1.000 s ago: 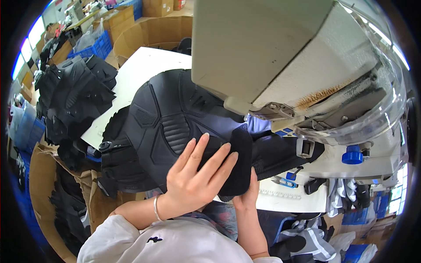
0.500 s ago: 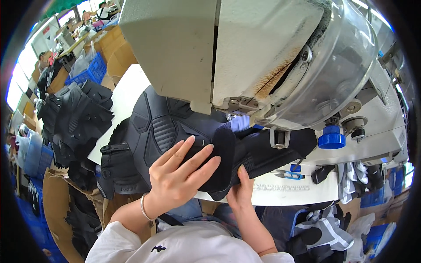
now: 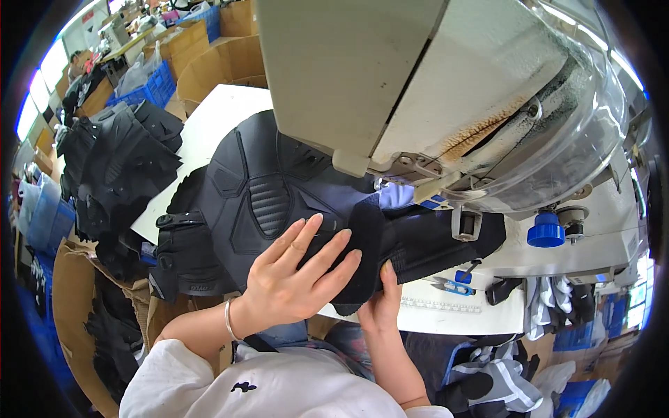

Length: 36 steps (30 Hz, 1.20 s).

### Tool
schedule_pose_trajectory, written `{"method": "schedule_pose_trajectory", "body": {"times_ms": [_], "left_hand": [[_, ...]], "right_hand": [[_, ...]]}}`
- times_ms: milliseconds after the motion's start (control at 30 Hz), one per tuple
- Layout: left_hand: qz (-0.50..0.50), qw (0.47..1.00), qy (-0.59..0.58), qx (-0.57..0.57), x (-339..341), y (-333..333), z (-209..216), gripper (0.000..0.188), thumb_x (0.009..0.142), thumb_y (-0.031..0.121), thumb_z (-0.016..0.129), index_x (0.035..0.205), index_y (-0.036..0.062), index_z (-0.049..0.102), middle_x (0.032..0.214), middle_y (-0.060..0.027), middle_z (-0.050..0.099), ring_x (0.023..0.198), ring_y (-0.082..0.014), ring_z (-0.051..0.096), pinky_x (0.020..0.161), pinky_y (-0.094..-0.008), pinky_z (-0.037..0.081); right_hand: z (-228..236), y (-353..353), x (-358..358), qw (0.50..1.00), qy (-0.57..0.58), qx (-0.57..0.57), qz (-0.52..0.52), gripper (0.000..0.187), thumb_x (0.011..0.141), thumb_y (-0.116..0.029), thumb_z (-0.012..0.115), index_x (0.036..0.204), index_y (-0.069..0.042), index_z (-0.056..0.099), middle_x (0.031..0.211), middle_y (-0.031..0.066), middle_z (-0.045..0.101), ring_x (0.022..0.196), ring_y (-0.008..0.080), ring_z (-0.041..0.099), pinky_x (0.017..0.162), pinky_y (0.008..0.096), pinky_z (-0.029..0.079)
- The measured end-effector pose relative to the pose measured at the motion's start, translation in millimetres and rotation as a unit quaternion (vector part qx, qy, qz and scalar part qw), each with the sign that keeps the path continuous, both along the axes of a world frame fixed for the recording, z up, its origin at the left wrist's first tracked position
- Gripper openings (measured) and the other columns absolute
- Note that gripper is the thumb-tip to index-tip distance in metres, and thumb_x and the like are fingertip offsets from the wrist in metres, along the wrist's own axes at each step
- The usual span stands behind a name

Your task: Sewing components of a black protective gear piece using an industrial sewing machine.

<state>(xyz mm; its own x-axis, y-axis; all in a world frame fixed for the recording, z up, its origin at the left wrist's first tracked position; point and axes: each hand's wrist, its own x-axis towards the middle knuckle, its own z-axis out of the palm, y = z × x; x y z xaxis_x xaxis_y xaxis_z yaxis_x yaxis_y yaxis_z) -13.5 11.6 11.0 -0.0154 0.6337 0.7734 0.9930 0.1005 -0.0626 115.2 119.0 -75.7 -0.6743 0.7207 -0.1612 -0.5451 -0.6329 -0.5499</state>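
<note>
A black padded piece (image 3: 268,177) with moulded panels and a ribbed oval lies under the head of a sewing machine (image 3: 348,76). My left hand (image 3: 293,282) rests flat on it, fingers spread near a fuzzy black strip (image 3: 364,244). At the near edge of that strip, my right hand (image 3: 382,299) pinches the black padded piece, thumb on top and the other fingers hidden beneath. A wide black band (image 3: 446,237) runs right from there, under the machine. The needle area is mostly hidden behind the machine head.
A white table (image 3: 439,317) carries a clear ruler (image 3: 440,305) and blue-handled thread snips (image 3: 454,287). Stacked black pieces (image 3: 115,167) stand at the left, above a cardboard box (image 3: 77,327) of dark material. Grey and black pieces (image 3: 505,383) lie low at the right.
The whole view has shifted, so the machine sits farther right in the picture. Both hands keep about the same place on the black padded piece.
</note>
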Motion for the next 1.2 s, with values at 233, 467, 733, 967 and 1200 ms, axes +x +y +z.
{"method": "schedule_pose_trajectory", "body": {"times_ms": [233,467,733,967,1200], "left_hand": [[0.0,1.0,0.0,0.014,-2.1,2.4,-3.9,0.023,0.072,0.018,0.064,0.093,0.0143,0.073,0.104,-0.0054,0.07,0.104,-0.0333,0.064,0.086,-0.0406,0.055],[0.01,1.0,0.006,0.016,-2.5,6.6,-4.9,0.024,0.072,0.018,0.063,0.093,0.0142,0.073,0.106,-0.0059,0.069,0.104,-0.0335,0.064,0.087,-0.0406,0.055],[0.013,0.999,0.03,0.033,-7.2,11.4,-5.1,0.024,0.071,0.019,0.064,0.093,0.0146,0.074,0.106,-0.006,0.069,0.103,-0.0335,0.064,0.087,-0.0409,0.054],[-0.025,0.916,-0.397,0.048,-18.9,18.6,27.8,0.022,0.071,0.004,0.072,0.093,0.0077,0.073,0.081,-0.011,0.07,0.074,-0.0213,0.069,0.068,-0.0317,0.054],[-0.071,0.98,-0.185,0.033,-29.1,16.7,29.4,0.023,0.066,0.008,0.07,0.089,0.0092,0.073,0.087,-0.007,0.072,0.084,-0.0245,0.07,0.079,-0.033,0.057]], "right_hand": [[-1.2,1.5,-1.8,1.0,-0.009,-0.015,-0.003,0.046,0.093,-0.014,0.06,0.134,-0.002,0.043,0.13,0.0107,0.055,0.117,0.0222,0.056,0.102,0.038,0.045],[10.8,5.4,-2.6,1.0,-0.004,-0.004,-0.005,0.044,0.093,-0.014,0.061,0.132,-0.002,0.045,0.127,0.0101,0.057,0.115,0.0218,0.057,0.101,0.0379,0.046],[14.8,9.5,-4.5,1.0,-0.011,-0.022,0.006,0.044,0.093,-0.013,0.06,0.133,-0.003,0.044,0.127,0.0096,0.056,0.114,0.0214,0.058,0.099,0.0369,0.048],[-0.8,-3.3,-18.9,0.999,-0.007,0.003,-0.044,0.051,0.094,-0.021,0.06,0.137,-0.002,0.04,0.136,0.0095,0.05,0.125,0.023,0.049,0.108,0.0396,0.04],[7.2,-9.9,-27.9,0.997,0.028,-0.048,-0.054,0.048,0.091,-0.012,0.063,0.133,-0.005,0.041,0.127,0.0086,0.054,0.117,0.0225,0.054,0.103,0.0381,0.044]]}}
